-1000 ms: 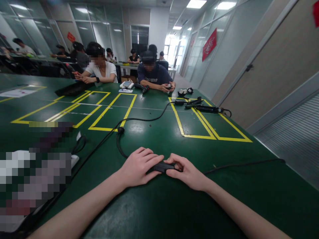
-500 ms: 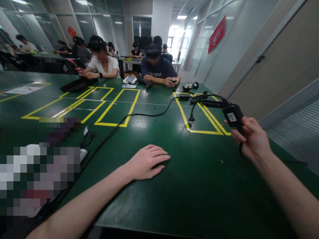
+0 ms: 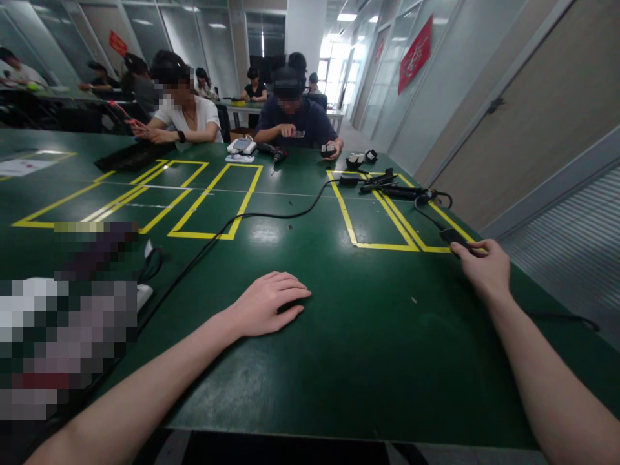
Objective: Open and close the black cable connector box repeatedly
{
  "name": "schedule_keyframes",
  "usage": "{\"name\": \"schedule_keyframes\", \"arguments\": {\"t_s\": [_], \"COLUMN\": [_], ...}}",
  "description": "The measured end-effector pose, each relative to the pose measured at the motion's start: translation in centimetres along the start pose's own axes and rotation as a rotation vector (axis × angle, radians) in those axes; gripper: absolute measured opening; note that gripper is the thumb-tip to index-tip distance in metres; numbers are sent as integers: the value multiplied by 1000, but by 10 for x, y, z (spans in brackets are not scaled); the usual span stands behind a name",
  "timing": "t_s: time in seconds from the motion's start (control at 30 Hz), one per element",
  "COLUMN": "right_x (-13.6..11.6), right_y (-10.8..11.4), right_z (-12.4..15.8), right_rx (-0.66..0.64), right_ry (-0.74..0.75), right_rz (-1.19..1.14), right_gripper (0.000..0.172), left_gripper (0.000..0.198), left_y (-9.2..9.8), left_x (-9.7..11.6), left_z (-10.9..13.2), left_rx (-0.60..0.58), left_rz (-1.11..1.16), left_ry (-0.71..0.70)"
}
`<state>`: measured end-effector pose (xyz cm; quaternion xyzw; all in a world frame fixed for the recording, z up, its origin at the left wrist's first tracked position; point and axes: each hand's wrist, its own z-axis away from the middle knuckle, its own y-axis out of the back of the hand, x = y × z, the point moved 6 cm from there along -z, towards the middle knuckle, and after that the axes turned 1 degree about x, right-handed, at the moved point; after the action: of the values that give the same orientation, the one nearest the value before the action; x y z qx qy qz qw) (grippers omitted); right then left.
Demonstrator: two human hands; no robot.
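My right hand (image 3: 487, 270) grips a black power adapter (image 3: 454, 239) by its near end, low over the right side of the green table (image 3: 358, 349). From its far end a thin cord leads to a bunch of black cables (image 3: 400, 192) lying across the yellow tape outlines. Palm down on the tabletop rests my left hand (image 3: 268, 303), fingers stretched and holding nothing. A long black cable (image 3: 252, 214) curves past it on the far side.
Across the table, one person (image 3: 290, 119) holds a small dark object and another (image 3: 186, 116) holds something red. A drill (image 3: 274, 152), a white device (image 3: 241, 146) and a black tray (image 3: 130, 157) lie at the far side. Blurred items (image 3: 82, 323) occupy the left.
My right hand has lowered the adapter to near the table and turned it; its cord no longer hangs raised. My left hand stays flat. The view has shifted slightly.
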<state>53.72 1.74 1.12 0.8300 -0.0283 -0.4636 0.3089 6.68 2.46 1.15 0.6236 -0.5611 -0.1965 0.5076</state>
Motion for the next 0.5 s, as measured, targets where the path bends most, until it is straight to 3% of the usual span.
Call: {"name": "schedule_keyframes", "arguments": {"t_s": [0.13, 0.27, 0.4, 0.5], "right_x": [4, 5, 9, 6], "right_y": [5, 6, 0, 6], "right_z": [-6, -8, -8, -9], "right_rx": [51, 119, 89, 159], "right_ry": [-24, 76, 129, 181], "right_rz": [29, 42, 82, 73], "right_gripper": [25, 26, 31, 35], "left_gripper": [26, 26, 24, 24], "left_y": [1, 2, 3, 2], "left_x": [0, 0, 0, -1], "left_z": [0, 0, 0, 0], "left_rx": [-2, 12, 18, 10], "left_rz": [4, 10, 18, 20], "left_ry": [3, 8, 7, 15]}}
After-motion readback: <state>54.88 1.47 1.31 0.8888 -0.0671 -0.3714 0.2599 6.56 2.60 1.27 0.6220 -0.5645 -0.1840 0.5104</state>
